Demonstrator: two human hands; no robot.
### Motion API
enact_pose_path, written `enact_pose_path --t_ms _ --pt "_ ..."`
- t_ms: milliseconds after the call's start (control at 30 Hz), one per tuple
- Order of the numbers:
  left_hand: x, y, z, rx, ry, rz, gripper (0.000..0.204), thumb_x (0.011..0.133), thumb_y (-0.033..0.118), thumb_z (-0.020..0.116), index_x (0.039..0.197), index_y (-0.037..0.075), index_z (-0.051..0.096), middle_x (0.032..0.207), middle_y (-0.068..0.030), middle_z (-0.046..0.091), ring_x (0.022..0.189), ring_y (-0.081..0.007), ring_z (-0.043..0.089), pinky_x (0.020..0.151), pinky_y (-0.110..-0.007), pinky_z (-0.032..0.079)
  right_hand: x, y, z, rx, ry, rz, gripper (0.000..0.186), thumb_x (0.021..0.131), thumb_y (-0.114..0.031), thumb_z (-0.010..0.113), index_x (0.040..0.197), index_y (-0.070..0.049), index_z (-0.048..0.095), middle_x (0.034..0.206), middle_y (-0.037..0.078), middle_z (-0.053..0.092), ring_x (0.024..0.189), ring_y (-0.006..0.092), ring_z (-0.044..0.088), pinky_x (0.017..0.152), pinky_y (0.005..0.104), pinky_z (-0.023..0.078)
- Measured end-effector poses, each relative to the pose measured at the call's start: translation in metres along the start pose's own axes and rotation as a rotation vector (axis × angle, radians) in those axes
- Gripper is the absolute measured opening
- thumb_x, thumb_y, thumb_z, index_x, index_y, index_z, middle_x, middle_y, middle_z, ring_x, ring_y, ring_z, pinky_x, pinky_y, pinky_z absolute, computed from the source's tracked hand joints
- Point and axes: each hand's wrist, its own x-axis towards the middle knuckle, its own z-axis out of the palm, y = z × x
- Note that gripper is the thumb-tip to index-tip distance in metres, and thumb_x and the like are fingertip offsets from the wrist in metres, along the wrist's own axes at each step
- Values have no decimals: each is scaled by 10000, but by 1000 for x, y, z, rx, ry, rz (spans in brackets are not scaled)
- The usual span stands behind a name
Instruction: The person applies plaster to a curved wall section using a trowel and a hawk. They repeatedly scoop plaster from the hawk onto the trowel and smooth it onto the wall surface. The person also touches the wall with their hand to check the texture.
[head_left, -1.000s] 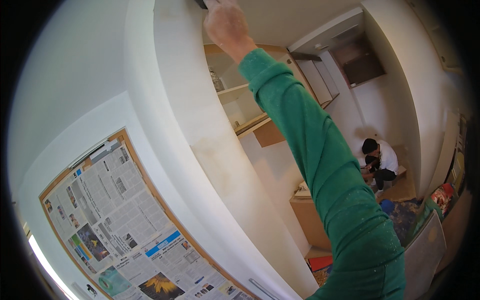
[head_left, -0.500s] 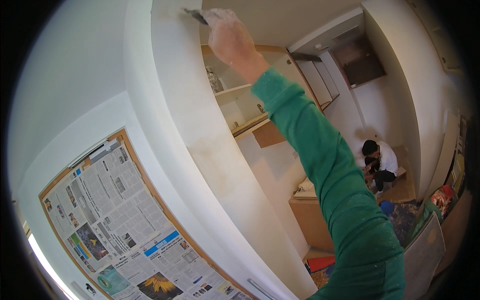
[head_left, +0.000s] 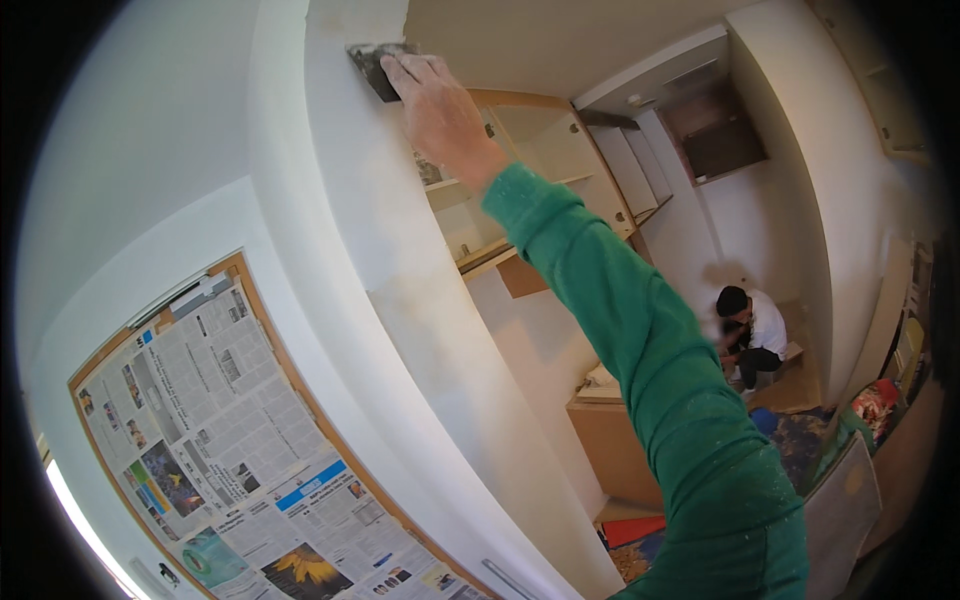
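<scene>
The right hand (head_left: 440, 120) reaches up and is closed over a dark flat scraper blade (head_left: 370, 68), fingers bunched on its face; the thumb is hidden, so its placing cannot be told. The left hand is out of view, and whether it holds anything cannot be told. The blade appears to lie against the narrow face of a smooth white wall column (head_left: 375, 215), just beyond the fingertips, with a whitish smear along its upper edge.

The step looks like spreading or scraping filler. Doing it well likely means spreading the finger pressure evenly, tilting the blade slightly and drawing it in one unbroken pass, so no corner digs a line. The column's edge runs close beside the hand; lighter pressure there should spare it. The arm in its dusty green fabric sleeve (head_left: 640, 330) is stretched far, so shorter strokes may steady the blade. Below the hand, a brownish blotchy patch (head_left: 415, 315) perhaps deserves the same care.
</scene>
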Motion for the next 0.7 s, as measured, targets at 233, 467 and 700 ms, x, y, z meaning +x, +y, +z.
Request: enact_pose_path --t_ms 233,467,700 --pt "1 70 136 -21 -9 -17 291 958 102 670 1199 -59 644 1205 -232 665 1080 -304 637 968 -412 498 -11 -25 -80 296 -183 152 366 910 3 516 1256 1 638 1192 177 664 1117 348 601 983 424 503" --pt "-20 215 255 -1128 -534 -744 307 1006 186 561 1258 26 634 1164 -70 707 975 -160 674 762 -327 520 -45 -111 -225 793 -325 428 360 925 60 565 1264 -11 663 1199 197 696 1054 314 700 923 355 548" --pt "-54 267 314 -1293 -854 -850 278 1012 149 519 1210 -23 610 1106 -126 719 941 -206 717 721 -347 584 -76 -133 -282 852 -542 299 522 831 191 541 1308 -1 630 1270 202 663 1119 352 682 979 370 540"
